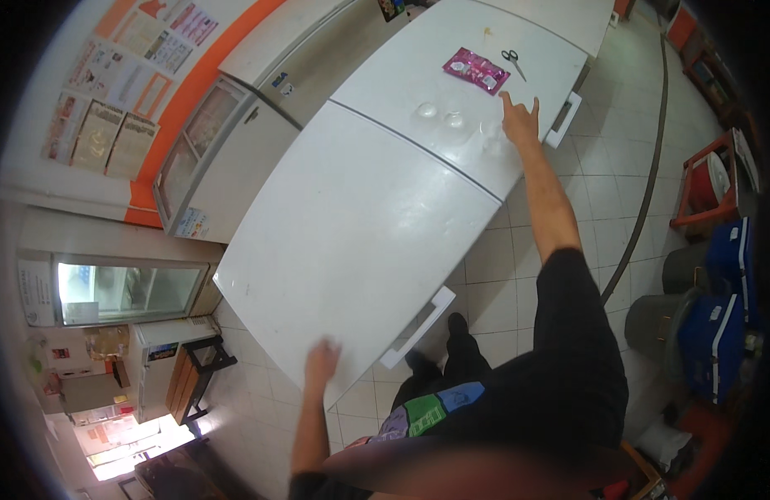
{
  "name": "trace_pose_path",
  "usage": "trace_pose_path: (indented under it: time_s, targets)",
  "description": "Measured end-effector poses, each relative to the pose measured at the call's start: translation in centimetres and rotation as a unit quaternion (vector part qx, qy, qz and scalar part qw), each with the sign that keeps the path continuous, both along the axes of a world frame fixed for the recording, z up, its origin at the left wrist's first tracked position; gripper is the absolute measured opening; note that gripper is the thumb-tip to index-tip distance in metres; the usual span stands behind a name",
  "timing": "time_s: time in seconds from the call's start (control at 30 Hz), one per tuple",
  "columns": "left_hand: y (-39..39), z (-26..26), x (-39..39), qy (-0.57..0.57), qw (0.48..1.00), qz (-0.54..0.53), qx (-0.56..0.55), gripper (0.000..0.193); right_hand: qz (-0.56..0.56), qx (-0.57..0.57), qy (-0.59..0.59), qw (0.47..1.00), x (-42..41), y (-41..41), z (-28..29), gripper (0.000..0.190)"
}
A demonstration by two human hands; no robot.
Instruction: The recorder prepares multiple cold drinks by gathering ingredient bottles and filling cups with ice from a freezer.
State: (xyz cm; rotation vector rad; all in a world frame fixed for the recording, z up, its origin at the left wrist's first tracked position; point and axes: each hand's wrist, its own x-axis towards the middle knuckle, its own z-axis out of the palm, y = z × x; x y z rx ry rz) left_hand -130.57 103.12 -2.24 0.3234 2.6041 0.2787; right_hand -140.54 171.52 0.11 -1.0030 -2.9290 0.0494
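Observation:
Over the far lid of a white chest freezer [385, 69], my right hand [520, 119] has its thumb and a finger spread, with nothing seen in it. Just beyond its fingertips lies a shiny pink packet [476, 70], and beside that, dark-handled scissors [515, 65] with their blades pointing towards me. Clear round things [427, 110], possibly plastic or water, sit left of this hand, with another faint clear shape close to it. My left hand [322, 362] is blurred, over the near corner of the nearer lid [353, 212]; whether it holds something cannot be told.
White handles [422, 328] jut from the freezer's right side. Another white freezer [253, 156] and a lit glass-door fridge [131, 290] stand to the left. On the right are blue cooler boxes [713, 350], grey bins [653, 331], a red stool [710, 181] and a dark hose or cable [650, 181] across the tiles.

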Motion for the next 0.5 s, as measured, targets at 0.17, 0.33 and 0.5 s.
trace_pose_path:
  time_s: [0.17,0.33,0.5]
  targets:
    - [27.3,4.4,-19.4,0.304,0.883,-0.305,0.185,0.052,0.043,0.037,0.284,0.957,13.6,-8.5,-2.8,0.034]
    - [49.6,6.5,-28.5,0.332,0.847,-0.413,0.025,0.075,-0.070,-0.125,0.235,0.961,31.2,-19.0,-5.5,0.025]
    - [54.2,2.6,-29.1,0.236,0.869,-0.430,-0.056,0.050,-0.169,-0.174,0.169,0.955,38.5,-26.0,-6.1,0.036]
